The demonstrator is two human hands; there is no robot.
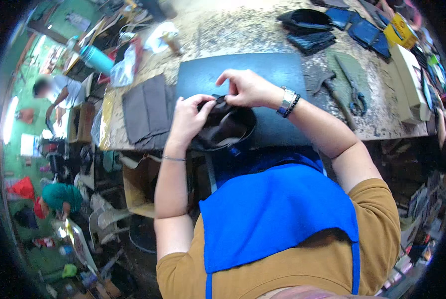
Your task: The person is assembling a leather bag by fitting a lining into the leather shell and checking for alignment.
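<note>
Both hands meet over a dark, rounded leather piece (226, 127) that sits at the near edge of a dark blue-grey mat (263, 79) on the workbench (233, 30), just in front of the person's blue apron (278, 209). The left hand (188, 117) is closed on the piece's left upper rim, thumb and fingertips pinching the edge, while the right hand (245, 88) comes in from above and pinches the same rim just beside it — the two pinches nearly touch at the top of the piece. The piece bulges downward and to the right from the fingers, its long axis running roughly left to right along the bench edge; neither hand is clearly nearer, since both already grip it. A stack of dark grey cut panels (146, 112) lies just left of the mat. A hammer (332, 89) and scissors (353, 89) lie well apart to the right.
</note>
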